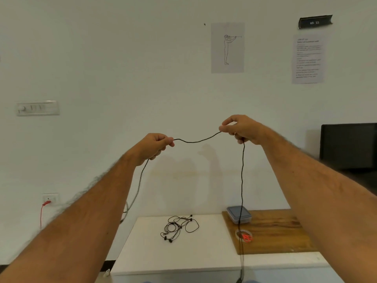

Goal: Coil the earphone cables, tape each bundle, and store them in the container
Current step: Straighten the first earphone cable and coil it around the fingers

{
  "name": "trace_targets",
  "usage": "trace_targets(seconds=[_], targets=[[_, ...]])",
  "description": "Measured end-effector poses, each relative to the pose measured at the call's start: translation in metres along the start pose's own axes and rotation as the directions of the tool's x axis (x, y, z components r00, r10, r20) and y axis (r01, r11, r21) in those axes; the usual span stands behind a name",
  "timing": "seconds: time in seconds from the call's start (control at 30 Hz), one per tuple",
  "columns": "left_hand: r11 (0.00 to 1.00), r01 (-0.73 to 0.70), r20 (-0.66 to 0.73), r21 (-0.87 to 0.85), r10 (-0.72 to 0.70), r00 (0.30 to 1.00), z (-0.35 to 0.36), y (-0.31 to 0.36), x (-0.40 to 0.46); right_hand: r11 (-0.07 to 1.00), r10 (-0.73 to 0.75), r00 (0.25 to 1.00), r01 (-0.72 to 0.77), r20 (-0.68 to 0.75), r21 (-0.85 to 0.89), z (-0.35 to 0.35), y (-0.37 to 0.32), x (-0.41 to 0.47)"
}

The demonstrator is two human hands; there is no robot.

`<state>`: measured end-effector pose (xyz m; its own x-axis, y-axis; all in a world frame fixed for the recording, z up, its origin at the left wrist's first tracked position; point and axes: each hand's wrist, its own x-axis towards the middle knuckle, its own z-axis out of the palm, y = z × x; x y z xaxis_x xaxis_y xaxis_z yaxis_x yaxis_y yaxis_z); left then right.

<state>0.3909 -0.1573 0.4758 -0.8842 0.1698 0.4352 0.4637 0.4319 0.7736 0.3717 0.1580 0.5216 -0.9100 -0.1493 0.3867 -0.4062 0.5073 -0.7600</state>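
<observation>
Both arms are raised in front of a white wall, and the left hand (156, 146) and the right hand (239, 128) each pinch a black earphone cable (195, 141), which sags a little between them and hangs down from each hand. Below, on the white table (142, 252), lies a loose tangle of other earphones (179, 227). To its right a wooden board (275, 231) carries a closed container (238, 214) and, near it, a tape roll (243, 234) with something red inside.
</observation>
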Motion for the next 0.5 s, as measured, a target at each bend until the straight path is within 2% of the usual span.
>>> trace_targets(seconds=[0.17,0.3,0.4,0.5], targets=[[0.998,-0.055,0.055,-0.007,0.055,0.997,0.023,0.026,0.007,0.998,0.068,0.974,-0.062,0.218,-0.032,0.019,-0.025,-0.001],[0.996,-0.086,0.077,0.020,0.085,0.993,0.036,0.041,0.010,0.989,0.043,0.946,0.004,0.321,-0.145,0.032,-0.048,-0.003],[0.995,-0.091,0.089,0.030,0.088,0.992,0.041,0.045,0.012,0.960,-0.106,0.954,0.172,0.279,-0.222,0.037,-0.058,-0.003],[0.996,-0.085,0.077,-0.003,0.085,0.993,0.038,0.038,0.012,0.949,-0.223,0.960,0.254,0.170,-0.187,0.031,-0.062,-0.006]])
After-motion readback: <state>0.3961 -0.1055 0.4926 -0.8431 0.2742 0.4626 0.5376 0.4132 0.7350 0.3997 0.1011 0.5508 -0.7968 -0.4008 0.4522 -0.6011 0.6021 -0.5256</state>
